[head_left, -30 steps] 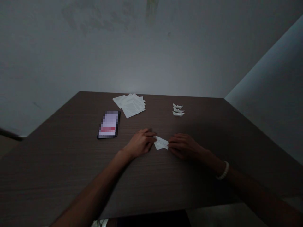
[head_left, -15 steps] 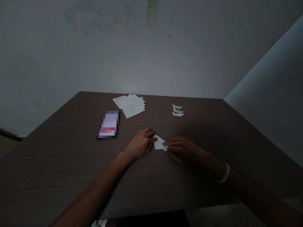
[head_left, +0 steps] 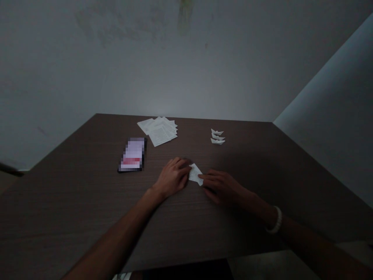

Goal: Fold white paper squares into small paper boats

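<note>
One folded paper [head_left: 194, 174] is held between left hand [head_left: 173, 179] and right hand [head_left: 223, 187], seemingly mid-fold; the next crease calls for firm pressure.

Small white folded paper piece [head_left: 196, 174]: thin, matt, creased, faint marks across its surface. Fanned white rectangular paper sheets [head_left: 161, 132]: same thin matt stock, flat, faintly printed. Three little white boat-shaped paper folds [head_left: 218, 137]: matt, crisp-edged. Dark brown flat tabletop [head_left: 180, 221]: wood-look, fine streaked grain, smooth, low sheen. Pale grey wall [head_left: 186, 81]: matt, painted-looking, blotched with stains. White beaded bracelet [head_left: 279, 221]: bumpy; bead material unclear. Black-edged rectangular phone [head_left: 133, 153]: screen pixelated, finish unreadable.
</note>
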### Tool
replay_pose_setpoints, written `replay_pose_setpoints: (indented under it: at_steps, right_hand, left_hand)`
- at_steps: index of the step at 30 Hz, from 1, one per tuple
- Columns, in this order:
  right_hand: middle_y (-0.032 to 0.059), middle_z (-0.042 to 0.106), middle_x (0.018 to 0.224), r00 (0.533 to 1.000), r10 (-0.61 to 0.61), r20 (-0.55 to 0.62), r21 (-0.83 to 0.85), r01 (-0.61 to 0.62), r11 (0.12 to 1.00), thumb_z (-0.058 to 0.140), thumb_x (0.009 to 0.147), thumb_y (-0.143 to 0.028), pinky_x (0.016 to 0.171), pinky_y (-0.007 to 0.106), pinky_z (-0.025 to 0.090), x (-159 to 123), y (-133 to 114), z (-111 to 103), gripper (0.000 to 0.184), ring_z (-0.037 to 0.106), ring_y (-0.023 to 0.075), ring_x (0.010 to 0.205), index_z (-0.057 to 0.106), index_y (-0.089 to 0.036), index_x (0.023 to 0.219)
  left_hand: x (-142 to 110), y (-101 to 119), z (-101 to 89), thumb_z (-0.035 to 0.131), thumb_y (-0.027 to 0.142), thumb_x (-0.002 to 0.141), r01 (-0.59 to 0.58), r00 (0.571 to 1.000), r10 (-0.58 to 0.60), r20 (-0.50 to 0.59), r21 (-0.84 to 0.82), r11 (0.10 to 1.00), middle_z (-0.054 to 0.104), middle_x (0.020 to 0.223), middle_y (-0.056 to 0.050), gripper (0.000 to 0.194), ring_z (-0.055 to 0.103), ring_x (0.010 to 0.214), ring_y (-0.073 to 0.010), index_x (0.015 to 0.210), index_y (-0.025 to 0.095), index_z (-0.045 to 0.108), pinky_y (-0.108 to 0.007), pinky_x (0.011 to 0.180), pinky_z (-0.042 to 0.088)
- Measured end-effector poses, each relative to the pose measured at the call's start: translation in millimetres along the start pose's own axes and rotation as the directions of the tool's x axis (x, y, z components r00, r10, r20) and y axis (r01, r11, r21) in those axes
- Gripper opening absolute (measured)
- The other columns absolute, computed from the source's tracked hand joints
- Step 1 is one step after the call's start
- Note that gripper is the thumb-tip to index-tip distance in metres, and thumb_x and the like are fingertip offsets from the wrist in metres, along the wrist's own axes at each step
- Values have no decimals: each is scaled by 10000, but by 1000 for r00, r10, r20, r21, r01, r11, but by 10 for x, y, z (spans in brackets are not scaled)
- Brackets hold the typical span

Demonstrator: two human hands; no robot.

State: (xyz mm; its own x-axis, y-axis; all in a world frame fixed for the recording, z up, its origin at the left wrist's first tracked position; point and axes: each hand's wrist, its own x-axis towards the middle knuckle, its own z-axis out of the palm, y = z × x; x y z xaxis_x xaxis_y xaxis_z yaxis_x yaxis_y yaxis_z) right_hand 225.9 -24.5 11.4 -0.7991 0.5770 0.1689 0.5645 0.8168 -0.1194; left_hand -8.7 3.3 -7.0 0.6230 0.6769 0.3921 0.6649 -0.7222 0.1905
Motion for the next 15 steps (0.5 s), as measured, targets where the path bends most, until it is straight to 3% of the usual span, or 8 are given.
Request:
replay_pose_setpoints:
  at_steps: [6, 15]
  right_hand:
    - [123, 662, 1158, 995, 85, -52, 47, -82, 995, 563, 849, -168, 842, 396, 516, 13, -51, 80, 74, 593, 244, 978, 633, -161, 872]
    - [123, 648, 1134, 999, 20, -48, 59, -17, 998, 529, 860, -137, 938, 389, 487, 12, -39, 61, 102, 584, 236, 1053, 615, -151, 914]
  left_hand:
    - [-8, -9, 28, 494, 149, 859, -93, 991, 98, 87, -60, 994, 569, 1204, -95, 325, 491, 1058, -251, 1127, 204, 670, -402, 901, 432]
    - [0, -5, 7, 499, 189, 876, -83, 986, 89, 140, -44, 996, 568, 1127, -88, 299, 496, 1020, -244, 1099, 248, 689, -397, 852, 421]
